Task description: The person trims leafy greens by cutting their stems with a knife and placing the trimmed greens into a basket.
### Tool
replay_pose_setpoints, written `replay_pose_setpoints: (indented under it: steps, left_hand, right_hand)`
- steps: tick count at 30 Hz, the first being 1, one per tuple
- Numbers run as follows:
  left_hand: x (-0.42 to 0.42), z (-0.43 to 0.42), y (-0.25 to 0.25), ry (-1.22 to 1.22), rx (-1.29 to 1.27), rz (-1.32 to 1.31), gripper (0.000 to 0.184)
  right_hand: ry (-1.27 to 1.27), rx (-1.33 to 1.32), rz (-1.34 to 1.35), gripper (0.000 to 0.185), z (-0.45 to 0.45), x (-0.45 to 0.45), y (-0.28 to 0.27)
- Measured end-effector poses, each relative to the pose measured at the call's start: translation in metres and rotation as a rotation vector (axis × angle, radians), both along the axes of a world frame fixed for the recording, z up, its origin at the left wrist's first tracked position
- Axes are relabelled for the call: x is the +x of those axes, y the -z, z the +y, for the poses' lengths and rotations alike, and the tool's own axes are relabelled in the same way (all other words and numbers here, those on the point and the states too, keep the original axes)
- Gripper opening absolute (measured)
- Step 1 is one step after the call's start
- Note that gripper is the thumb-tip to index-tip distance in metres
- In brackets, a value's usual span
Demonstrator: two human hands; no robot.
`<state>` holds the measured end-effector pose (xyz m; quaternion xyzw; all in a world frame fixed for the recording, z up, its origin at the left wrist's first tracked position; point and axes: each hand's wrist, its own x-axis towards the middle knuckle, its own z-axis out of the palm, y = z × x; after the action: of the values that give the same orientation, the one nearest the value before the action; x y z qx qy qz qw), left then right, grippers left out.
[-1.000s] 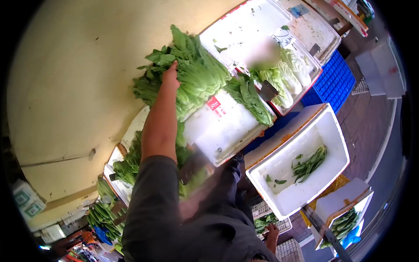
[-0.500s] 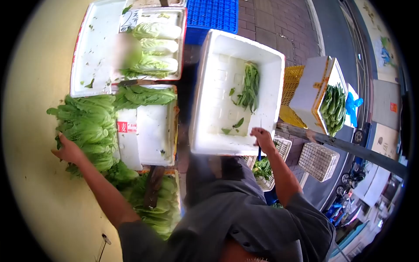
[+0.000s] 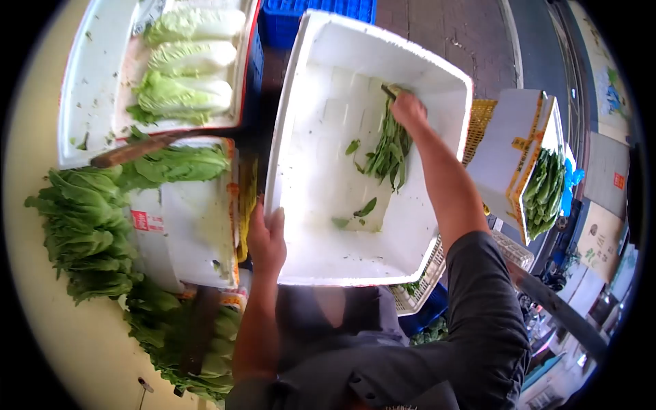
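A large white foam box (image 3: 321, 263) lies in front of me, tilted slightly. My left hand (image 3: 266, 240) is closed on its left wall, thumb over the rim and fingers outside. Inside the box, a bunch of long-leaved greens (image 3: 388, 154) rests toward the right side. My right hand (image 3: 408, 111) reaches in and closes around the upper, stem end of that bunch. A short dark stub pokes out beside the fingers; I cannot make out what it is. Several loose leaves (image 3: 366, 207) lie on the box floor, with bits of debris around them.
On the left, napa cabbages (image 3: 191, 58) lie in a foam tray, with leafy lettuce (image 3: 89, 236) stacked below. A wooden strip (image 3: 130, 150) crosses between trays. Blue crates (image 3: 318, 20) stand beyond the box. At right, another foam box (image 3: 502, 147) holds greens (image 3: 544, 191).
My left hand has left the lettuce and taken hold of the box's left wall. My right hand has moved from the near rim up to the greens inside. The view has shifted.
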<state>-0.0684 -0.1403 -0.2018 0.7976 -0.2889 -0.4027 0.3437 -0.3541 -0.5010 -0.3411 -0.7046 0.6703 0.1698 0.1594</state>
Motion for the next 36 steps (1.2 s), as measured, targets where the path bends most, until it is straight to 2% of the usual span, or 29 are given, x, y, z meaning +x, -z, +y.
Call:
replay_pose_setpoints:
  steps: [5, 8, 11, 15, 18, 21, 23, 24, 26, 27, 28, 30, 31, 32, 33, 34, 35, 36]
  left_hand:
    - [-0.002, -0.003, 0.005, 0.024, -0.041, -0.088, 0.042]
    - [-0.002, 0.001, 0.011, 0.030, -0.077, -0.143, 0.043]
    - [-0.002, 0.000, 0.010, 0.018, -0.101, -0.128, 0.044]
    - [-0.002, -0.002, 0.007, -0.009, -0.090, -0.091, 0.044]
    - [-0.002, 0.003, 0.013, 0.021, -0.073, -0.157, 0.044]
    - [0.000, 0.000, 0.018, 0.053, -0.104, -0.196, 0.044]
    - [-0.001, 0.003, 0.026, 0.045, -0.101, -0.169, 0.047]
    - [0.001, -0.001, 0.023, 0.041, -0.084, -0.145, 0.048]
    - [0.003, 0.000, 0.011, 0.051, -0.029, -0.093, 0.050]
    - [0.001, 0.002, 0.015, 0.072, -0.059, -0.324, 0.050]
    - [0.000, -0.004, -0.001, 0.037, -0.140, -0.362, 0.050]
    - [-0.014, -0.004, -0.047, -0.016, -0.283, -0.427, 0.049]
    - [-0.023, 0.003, -0.058, 0.015, -0.377, -0.277, 0.046]
    - [-0.037, 0.013, -0.054, 0.039, -0.324, -0.006, 0.043]
    - [-0.052, 0.026, -0.044, 0.038, -0.260, 0.370, 0.044]
    - [-0.061, 0.028, -0.075, 0.195, -0.054, 0.422, 0.050]
    - [-0.080, 0.035, -0.075, 0.166, -0.025, 0.567, 0.058]
    - [-0.092, 0.033, -0.106, 0.064, 0.099, 0.915, 0.069]
  right_hand:
    - [0.068, 0.016, 0.112, 0.037, -0.036, 0.012, 0.042]
    - [0.161, -0.061, 0.102, 0.033, -0.033, 0.025, 0.037]
    - [0.042, 0.115, 0.172, 0.037, -0.033, 0.029, 0.030]
    - [-0.060, 0.178, 0.184, 0.037, -0.001, 0.049, -0.028]
    - [-0.095, 0.088, 0.101, 0.033, 0.034, 0.044, -0.076]
    - [-0.081, -0.050, -0.039, 0.034, 0.084, 0.035, -0.153]
    - [0.055, -0.135, -0.114, 0.036, 0.120, 0.018, -0.180]
    - [0.179, -0.056, -0.121, 0.038, 0.136, 0.015, -0.199]
    - [0.343, -0.292, -0.311, 0.041, 0.180, -0.009, -0.203]
    - [0.474, -0.272, -0.334, 0.044, 0.198, -0.016, -0.216]
    - [0.530, -0.355, -0.392, 0.043, 0.217, -0.026, -0.213]
    - [0.902, -0.266, -0.770, 0.039, 0.264, -0.033, -0.213]
    - [1.013, -0.244, -0.898, 0.036, 0.288, -0.034, -0.217]
    - [1.116, -0.226, -1.036, 0.033, 0.305, -0.034, -0.220]
    - [1.181, -0.182, -1.108, 0.030, 0.320, -0.035, -0.227]
    - [1.235, -0.177, -1.189, 0.027, 0.336, -0.030, -0.236]
    - [1.267, -0.159, -1.249, 0.025, 0.351, -0.026, -0.246]
    - [1.300, -0.140, -1.307, 0.024, 0.365, -0.018, -0.262]
